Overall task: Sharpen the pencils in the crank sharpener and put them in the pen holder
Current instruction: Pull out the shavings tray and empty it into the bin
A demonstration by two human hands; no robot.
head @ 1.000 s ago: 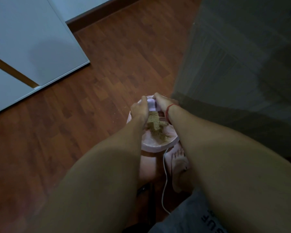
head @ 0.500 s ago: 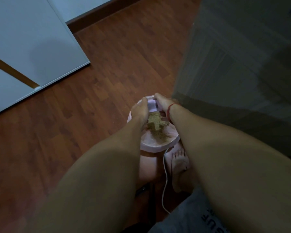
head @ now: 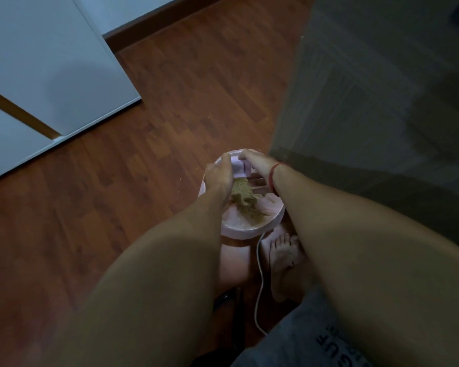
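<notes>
Both grips close on one small thing. The left grip (head: 219,176) pinches the near-left side of a lilac sharpener part (head: 238,167), and the right grip (head: 255,164) curls its fingers over the top and far-right side. The dim light does not show whether this is the sharpener's body or only its shavings drawer.

The part is held low over the far side of a round pink bin (head: 249,232) that stands on the wooden floor (head: 143,154), just beyond a bare foot (head: 284,258). A heap of pencil shavings (head: 245,201) lies inside the bin, directly under and toward the person from the part. That suggests why it is held there with two hands: it is probably being emptied, and holding it close to the bin keeps the dust from scattering. A few specks already lie on the floor near the bin.

The part's long axis appears to run from the bin's far rim inward, toward the shavings, slanting a little to the person's right. Which end is open cannot be made out. No pencil or pen holder is in view.
</notes>
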